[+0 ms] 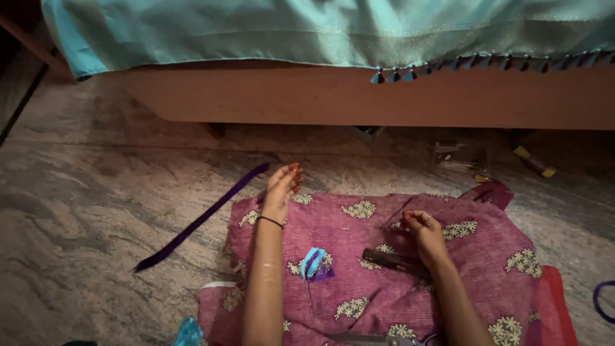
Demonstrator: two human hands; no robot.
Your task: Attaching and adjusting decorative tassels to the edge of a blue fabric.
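Note:
My left hand (282, 186) reaches forward over the far edge of a pink flowered cloth (359, 256), fingers loosely apart, holding nothing I can make out. My right hand (423, 232) rests on the cloth with fingers pinched together; whether they hold something small, such as a thread or needle, I cannot tell. A small blue and purple fabric piece (314, 264) lies between my forearms. A dark flat stick-like object (394, 261) lies just left of my right wrist.
A long purple ribbon (202, 218) lies on the marbled stone floor (96, 205) at left. A wooden bed frame (359, 96) draped with turquoise fabric (320, 29) crosses the top. Scissors (368, 339) lie at the bottom edge. Small items sit under the bed at right.

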